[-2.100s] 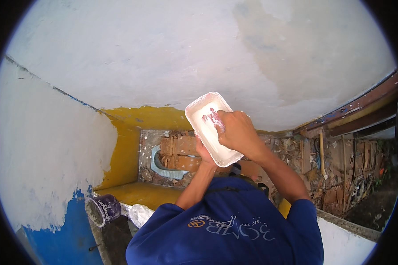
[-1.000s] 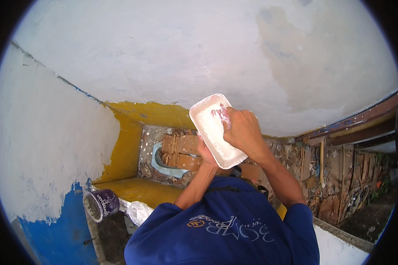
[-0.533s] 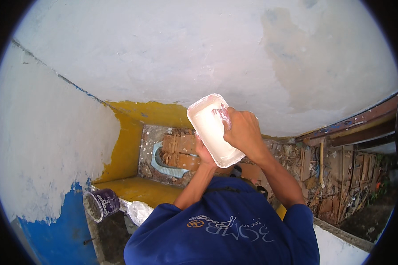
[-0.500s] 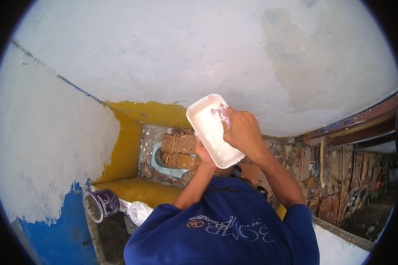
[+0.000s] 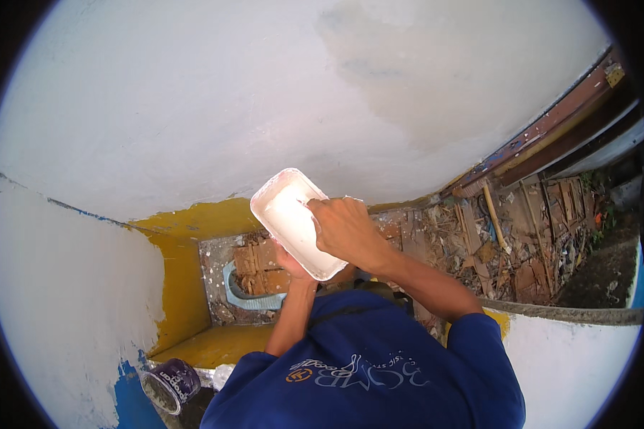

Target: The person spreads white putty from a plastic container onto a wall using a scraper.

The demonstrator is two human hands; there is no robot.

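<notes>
A white rectangular tray [image 5: 285,209], coated inside with white paint, is tilted in front of my chest. My left hand [image 5: 290,266] supports it from beneath and along its left side; most of those fingers are hidden behind it. Over the tray's right rim, my right hand [image 5: 350,230] is closed, with its fingertips down in the paint. Whatever it grips, if anything, is concealed by the hand and the bright white paint.
The wall ahead [image 5: 215,107] is whitish with a greyer patch, yellow along its bottom. A purple bucket [image 5: 177,379] stands at lower left, near blue wall paint. Below are a light-blue squat toilet [image 5: 254,300] and cardboard pieces. Debris and wooden sticks [image 5: 495,218] cover the ground right.
The view has swung right, so the wall and bucket sit further left. My right hand's fingers have shifted in the tray, and paint-smeared fingertips visible before are now mostly hidden.
</notes>
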